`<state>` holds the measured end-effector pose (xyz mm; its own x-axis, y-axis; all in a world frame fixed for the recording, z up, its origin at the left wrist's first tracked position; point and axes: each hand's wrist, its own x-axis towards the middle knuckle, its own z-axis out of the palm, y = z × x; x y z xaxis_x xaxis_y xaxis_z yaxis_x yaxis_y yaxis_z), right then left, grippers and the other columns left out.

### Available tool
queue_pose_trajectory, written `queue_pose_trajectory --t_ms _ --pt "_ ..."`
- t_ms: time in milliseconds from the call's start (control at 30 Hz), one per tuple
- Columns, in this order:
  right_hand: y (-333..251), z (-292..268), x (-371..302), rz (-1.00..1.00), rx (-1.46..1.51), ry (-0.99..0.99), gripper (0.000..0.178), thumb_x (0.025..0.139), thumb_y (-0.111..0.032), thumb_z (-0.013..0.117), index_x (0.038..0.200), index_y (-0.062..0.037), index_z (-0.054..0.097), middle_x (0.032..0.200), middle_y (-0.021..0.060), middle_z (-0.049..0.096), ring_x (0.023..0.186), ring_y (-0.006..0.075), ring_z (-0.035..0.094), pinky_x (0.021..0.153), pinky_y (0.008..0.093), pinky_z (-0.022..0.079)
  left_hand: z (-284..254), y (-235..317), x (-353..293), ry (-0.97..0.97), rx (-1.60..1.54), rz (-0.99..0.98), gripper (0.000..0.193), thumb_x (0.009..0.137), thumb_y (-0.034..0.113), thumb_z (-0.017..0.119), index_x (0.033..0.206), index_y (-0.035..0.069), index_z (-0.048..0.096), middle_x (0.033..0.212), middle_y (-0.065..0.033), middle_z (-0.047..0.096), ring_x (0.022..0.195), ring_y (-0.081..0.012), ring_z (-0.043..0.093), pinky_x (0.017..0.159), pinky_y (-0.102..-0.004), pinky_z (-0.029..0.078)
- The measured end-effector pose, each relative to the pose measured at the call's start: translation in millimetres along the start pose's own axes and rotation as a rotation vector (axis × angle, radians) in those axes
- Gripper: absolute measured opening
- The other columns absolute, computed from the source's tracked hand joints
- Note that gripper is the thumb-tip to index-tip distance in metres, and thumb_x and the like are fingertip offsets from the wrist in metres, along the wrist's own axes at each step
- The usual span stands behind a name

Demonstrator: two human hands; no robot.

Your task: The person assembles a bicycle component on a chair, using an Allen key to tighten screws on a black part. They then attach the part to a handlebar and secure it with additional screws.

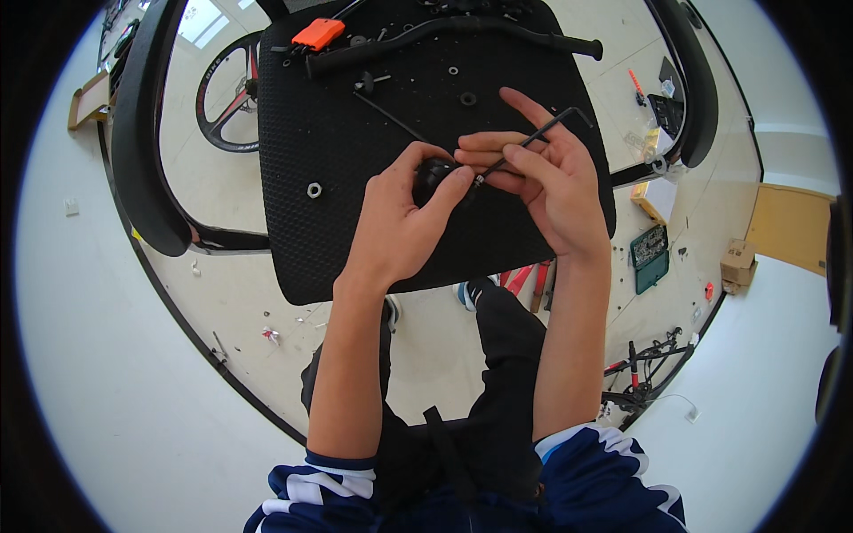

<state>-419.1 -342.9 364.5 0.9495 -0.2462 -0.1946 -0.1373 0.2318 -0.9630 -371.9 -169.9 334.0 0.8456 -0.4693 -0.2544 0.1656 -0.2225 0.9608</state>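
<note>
My left hand [397,209] is closed around a black rounded part [433,178], with thumb and fingers on either side of it. What kind of part it is, I cannot tell. An L-shaped hex key [538,135] is pinched between the thumb and fingers of my right hand [558,182]. Its bent end points up and right, while its lower end meets a small metal screw or fitting [480,179] beside the black part. Above my left hand, a thin dark rod [389,115] lies on the black chair seat [302,240]; its near end is hidden by my fingers.
On the seat lie a black handlebar [453,31], an orange tool or case [318,34], a hex nut [314,190], a black ring [468,99] and other small hardware. Armrests flank it. The floor holds a spoked wheel [209,107], a green toolbox [650,271] and bicycle parts [635,377].
</note>
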Motion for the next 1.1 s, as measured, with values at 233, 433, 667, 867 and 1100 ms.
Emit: queue_pose_trajectory --t_ms 233,433,667,867,1100 --pt "5 -1 7 -0.01 0.179 0.162 0.032 0.098 -0.006 0.047 0.127 0.0042 0.055 0.091 0.0136 0.067 0.077 0.0193 0.065 0.071 0.0295 0.053 0 3 1 -0.001 -0.006 -0.007 0.039 0.093 0.038 0.066 0.105 0.0 0.065 0.067 -0.0053 0.06 0.058 -0.0115 0.052 0.056 -0.0277 0.039" --pt "7 5 3 0.11 -0.355 0.041 0.024 0.097 -0.023 0.067 0.089 -0.0004 0.069 0.07 -0.0012 0.058 0.059 0.0044 0.044 0.053 0.0216 0.031 -1 2 1 0.078 0.101 0.078 0.038 0.094 0.037 0.064 0.106 0.0 0.063 0.066 -0.0067 0.059 0.057 -0.014 0.055 0.055 -0.0281 0.042" --pt "16 7 3 0.022 -0.499 0.048 0.028 0.091 -0.024 0.074 0.078 -0.0001 0.068 0.062 -0.0015 0.056 0.057 0.0059 0.045 0.053 0.0242 0.034 -2 8 -1 0.121 0.247 0.178 0.037 0.096 0.034 0.061 0.111 -0.001 0.06 0.067 -0.0112 0.062 0.055 -0.0211 0.061 0.056 -0.0306 0.046" --pt "18 7 4 0.006 -0.57 0.03 0.022 0.092 -0.018 0.07 0.083 0.002 0.068 0.066 0.0008 0.059 0.06 0.0071 0.049 0.056 0.0249 0.039 1 6 -1 0.157 0.299 0.203 0.034 0.096 0.028 0.062 0.111 -0.002 0.06 0.069 -0.0086 0.06 0.058 -0.0146 0.057 0.056 -0.0284 0.043" --pt "9 2 1 0.068 -0.363 -0.034 0.016 0.096 -0.012 0.065 0.102 0.0025 0.068 0.085 0.0016 0.066 0.076 0.0066 0.059 0.069 0.0217 0.047 0 6 -1 0.129 0.161 0.143 0.031 0.097 0.028 0.062 0.111 0.0 0.062 0.069 -0.0041 0.058 0.058 -0.0096 0.053 0.054 -0.0259 0.041"
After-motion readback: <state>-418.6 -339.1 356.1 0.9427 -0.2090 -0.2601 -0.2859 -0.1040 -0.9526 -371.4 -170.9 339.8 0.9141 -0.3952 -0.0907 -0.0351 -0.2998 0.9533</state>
